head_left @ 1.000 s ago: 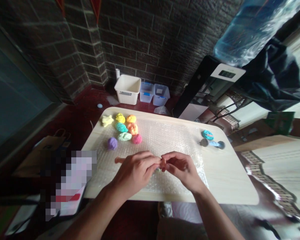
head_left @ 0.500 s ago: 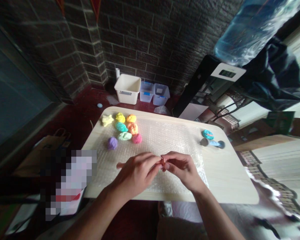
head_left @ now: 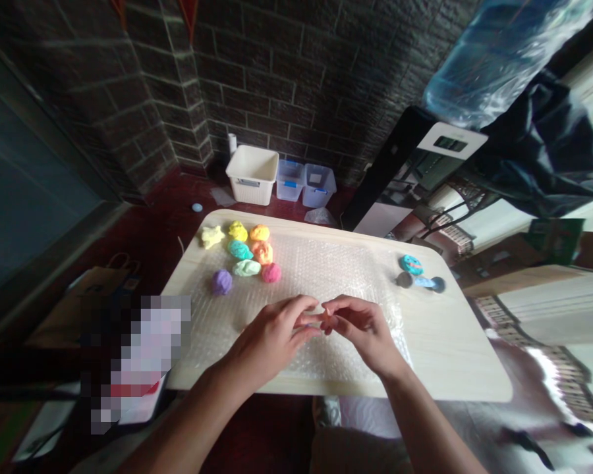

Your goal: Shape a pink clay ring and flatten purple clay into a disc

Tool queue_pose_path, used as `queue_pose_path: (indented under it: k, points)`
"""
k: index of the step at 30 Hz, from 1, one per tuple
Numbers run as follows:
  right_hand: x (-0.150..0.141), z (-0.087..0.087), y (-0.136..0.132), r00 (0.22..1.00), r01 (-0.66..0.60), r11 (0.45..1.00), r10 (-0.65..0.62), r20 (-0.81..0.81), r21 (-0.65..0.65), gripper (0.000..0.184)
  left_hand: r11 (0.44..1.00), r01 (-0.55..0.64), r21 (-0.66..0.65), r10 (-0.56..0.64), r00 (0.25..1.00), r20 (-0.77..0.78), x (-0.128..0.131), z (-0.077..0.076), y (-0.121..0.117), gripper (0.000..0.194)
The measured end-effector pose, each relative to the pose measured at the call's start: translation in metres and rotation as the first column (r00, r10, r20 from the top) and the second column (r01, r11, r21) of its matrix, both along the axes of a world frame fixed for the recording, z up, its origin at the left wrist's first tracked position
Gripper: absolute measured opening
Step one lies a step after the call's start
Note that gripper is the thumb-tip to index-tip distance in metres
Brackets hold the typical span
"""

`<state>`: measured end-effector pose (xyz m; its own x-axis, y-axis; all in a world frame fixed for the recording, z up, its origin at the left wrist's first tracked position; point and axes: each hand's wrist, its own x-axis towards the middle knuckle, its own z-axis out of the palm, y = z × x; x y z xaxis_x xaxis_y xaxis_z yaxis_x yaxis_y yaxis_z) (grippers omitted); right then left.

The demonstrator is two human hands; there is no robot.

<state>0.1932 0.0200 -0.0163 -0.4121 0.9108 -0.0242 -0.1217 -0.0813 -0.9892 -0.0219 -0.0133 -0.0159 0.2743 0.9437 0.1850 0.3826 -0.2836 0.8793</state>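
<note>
My right hand pinches a small orange-brown piece, which looks like modelling clay, between thumb and fingertips. Facing it from the left, my left hand has its index finger and thumb spread, and one finger between them reaches to the piece. Both hands are over a sheet of bubble wrap on the table. Beyond my left hand lie several clay lumps, among them a purple one, a pink one, a pale green one and an orange one.
At the table's right side lie a round teal clay piece and a dumbbell-shaped piece with dark ends. A white basket and two clear bins stand on the floor behind. A water dispenser stands at the back right.
My left index finger and thumb have parted from their pinch around the small piece. My right hand keeps its pinch in nearly the same spot.
</note>
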Motion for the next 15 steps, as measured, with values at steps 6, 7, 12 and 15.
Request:
queue_pose_path:
  k: [6,7,12,15]
  points:
    - [0.002,-0.0003,0.0014,0.995,0.034,0.999,-0.034,0.097,-0.001,0.022,0.999,0.045,-0.014,-0.047,0.964,-0.26,0.0002,-0.0014,0.0022,0.012]
    - [0.0021,-0.0004,0.0014,0.994,0.038,0.999,-0.038,0.105,0.0,0.023,0.999,0.051,-0.006,-0.051,0.956,-0.287,0.0004,-0.0013,0.0025,0.014]
    - [0.0028,0.0001,0.002,0.992,0.054,0.998,-0.052,0.111,-0.013,0.026,0.996,0.089,0.01,-0.08,0.938,-0.336,0.0015,-0.0013,0.0021,0.014]
    - [0.0033,0.001,0.0026,0.992,0.049,0.999,-0.047,0.113,-0.013,0.026,0.995,0.084,0.053,-0.061,0.938,-0.341,0.0023,-0.0005,0.0006,0.01]
